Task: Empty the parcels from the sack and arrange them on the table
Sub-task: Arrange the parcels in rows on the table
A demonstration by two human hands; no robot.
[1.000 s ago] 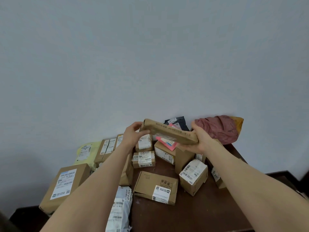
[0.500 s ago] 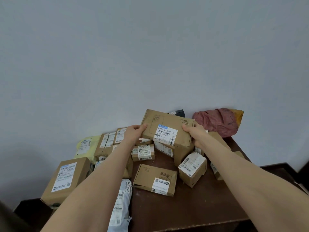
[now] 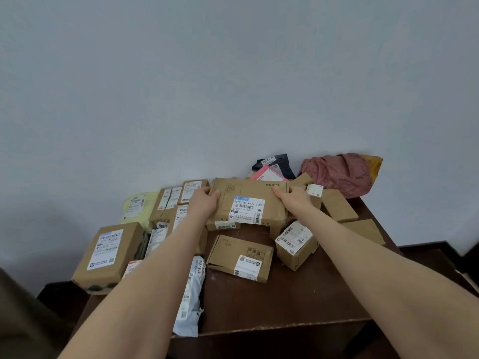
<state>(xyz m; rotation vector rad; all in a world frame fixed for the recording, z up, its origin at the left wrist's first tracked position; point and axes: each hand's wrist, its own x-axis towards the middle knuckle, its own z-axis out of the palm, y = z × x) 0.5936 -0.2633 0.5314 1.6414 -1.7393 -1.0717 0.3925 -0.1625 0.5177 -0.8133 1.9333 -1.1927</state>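
Dark wooden table (image 3: pixel 285 304) against a pale wall (image 3: pixel 233 86) holds scattered parcels (image 3: pixel 241 257). Left hand (image 3: pixel 204 203) and right hand (image 3: pixel 293 200) grip the short edges of a flat cardboard phone-case box (image 3: pixel 248 200) between them, atop smaller boxes (image 3: pixel 224 225). Probably light and stiff; those edges give sure hold.

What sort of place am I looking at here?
Probably a plain room, perhaps a home, used for sorting deliveries: a dark wooden table against a bare wall, piled with labelled cardboard parcels, a crumpled reddish sack at the back.
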